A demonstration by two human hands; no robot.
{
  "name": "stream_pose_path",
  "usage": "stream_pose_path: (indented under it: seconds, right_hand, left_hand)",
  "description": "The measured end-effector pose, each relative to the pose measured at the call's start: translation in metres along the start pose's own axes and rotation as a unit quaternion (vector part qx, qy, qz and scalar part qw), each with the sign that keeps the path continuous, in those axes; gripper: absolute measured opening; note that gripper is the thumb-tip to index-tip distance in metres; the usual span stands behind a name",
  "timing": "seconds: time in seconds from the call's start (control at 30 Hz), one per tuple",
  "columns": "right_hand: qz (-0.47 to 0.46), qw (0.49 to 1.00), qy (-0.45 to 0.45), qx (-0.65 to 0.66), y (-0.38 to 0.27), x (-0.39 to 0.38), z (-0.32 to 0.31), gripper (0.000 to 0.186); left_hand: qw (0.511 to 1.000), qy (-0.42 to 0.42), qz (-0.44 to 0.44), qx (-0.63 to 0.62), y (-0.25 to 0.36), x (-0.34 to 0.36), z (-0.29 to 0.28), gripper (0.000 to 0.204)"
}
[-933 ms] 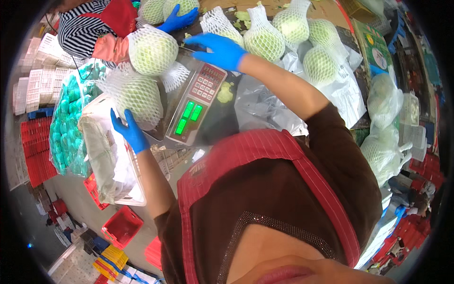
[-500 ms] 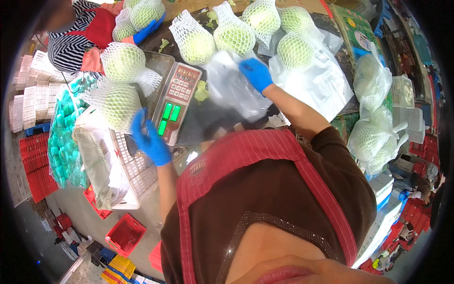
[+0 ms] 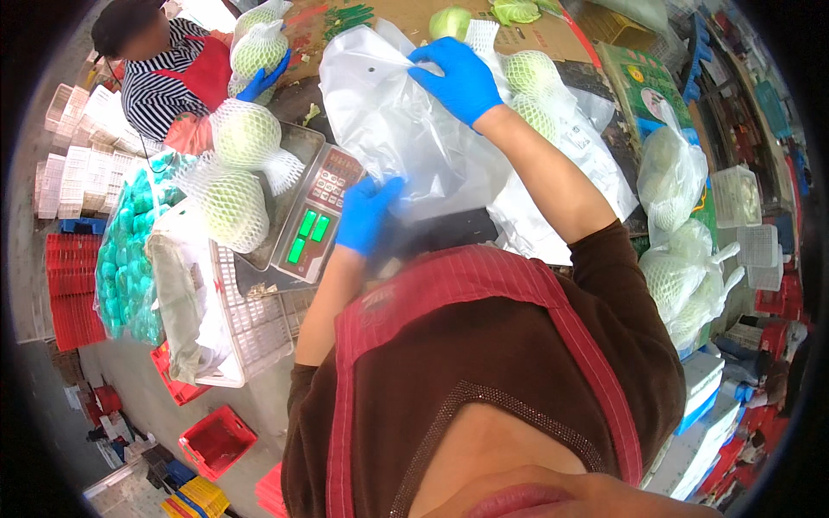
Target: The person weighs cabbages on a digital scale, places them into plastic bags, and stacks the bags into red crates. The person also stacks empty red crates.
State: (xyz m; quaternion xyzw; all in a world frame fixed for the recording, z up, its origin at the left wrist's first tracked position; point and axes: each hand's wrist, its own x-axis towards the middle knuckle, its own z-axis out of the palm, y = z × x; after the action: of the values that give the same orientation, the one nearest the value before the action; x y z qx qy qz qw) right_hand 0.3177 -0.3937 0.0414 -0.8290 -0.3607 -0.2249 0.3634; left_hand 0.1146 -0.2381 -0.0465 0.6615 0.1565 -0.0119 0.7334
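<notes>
A clear plastic bag [image 3: 380,112] is spread out above the dark worktop, lifted in front of me. My right hand [image 3: 464,79], in a blue glove, pinches its upper right part. At the lower left edge of the bag, the gloved fingers of my left hand [image 3: 367,217] close on the film; they are slightly blurred. Behind and right of the bag lie pale green cabbages [image 3: 530,72] in white foam nets, partly hidden by it. Left of my left hand stands a scale [image 3: 318,216] with lit green displays, and a netted cabbage [image 3: 233,210] rests beside its platform.
Flat white bags [image 3: 570,164] lie on the right of the worktop. Bagged cabbages [image 3: 682,276] stand farther right. A white crate [image 3: 255,324] is below the scale. Across at the left, a co-worker in a red apron [image 3: 207,73] holds netted cabbages.
My left hand has left the netted cabbage by the scale and come right to the bag. My right hand has raised the bag away from me, and it now spreads wider, covering several cabbages.
</notes>
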Motion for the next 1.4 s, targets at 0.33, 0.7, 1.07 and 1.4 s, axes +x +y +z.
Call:
stream_pose_path:
  seconds: [0.33,0.7,1.07,1.4]
  right_hand:
    - [0.302,0.825,-0.168,0.448,-0.031,-0.118,-0.011,0.022]
    - [0.392,0.779,-0.195,0.448,-0.016,-0.154,-0.030,0.024]
    - [0.355,0.709,-0.428,0.433,-0.076,-0.151,0.025,0.027]
    - [0.328,0.720,-0.456,0.407,-0.060,-0.182,0.076,0.031]
  left_hand:
    - [0.980,0.198,-0.017,-0.004,-0.042,-0.032,-0.047,0.024]
    - [0.976,0.138,-0.119,-0.116,-0.067,-0.095,-0.083,0.022]
    - [0.973,0.213,-0.056,-0.065,-0.039,-0.097,-0.050,0.014]
    - [0.948,0.192,-0.135,-0.214,-0.087,-0.073,-0.046,0.039]
